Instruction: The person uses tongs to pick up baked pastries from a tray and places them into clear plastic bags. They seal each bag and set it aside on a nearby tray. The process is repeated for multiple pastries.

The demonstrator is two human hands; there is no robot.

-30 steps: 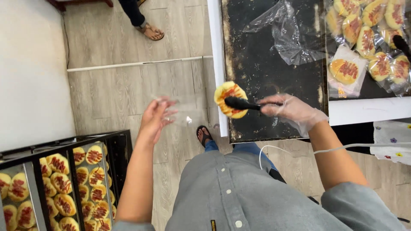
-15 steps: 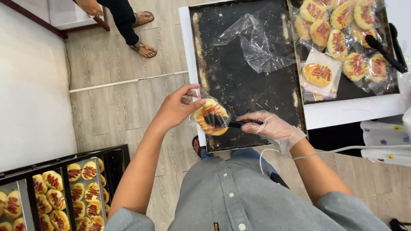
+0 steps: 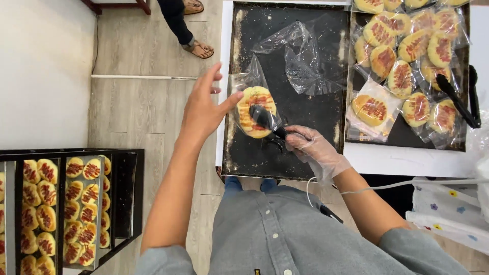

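Observation:
My right hand (image 3: 313, 150), in a thin clear glove, grips black tongs (image 3: 265, 119) that clamp a round yellow bun (image 3: 254, 109) with red stripes. The bun sits inside the mouth of a clear plastic bag (image 3: 245, 81) over the left part of a black baking tray (image 3: 285, 160). My bare left hand (image 3: 204, 109) is at the bag's left edge. Its thumb is against the bag and its fingers are spread upward.
A second loose clear bag (image 3: 305, 56) lies further up the tray. To the right, another tray holds several bagged buns (image 3: 407, 51) and a second pair of black tongs (image 3: 458, 97). A rack of unbagged buns (image 3: 76, 203) stands lower left. Another person's sandalled foot (image 3: 197, 47) is on the floor.
The tongs carried the bun from the tray's near edge up over the tray and into the bag. My left hand rose from over the floor to the bag's edge.

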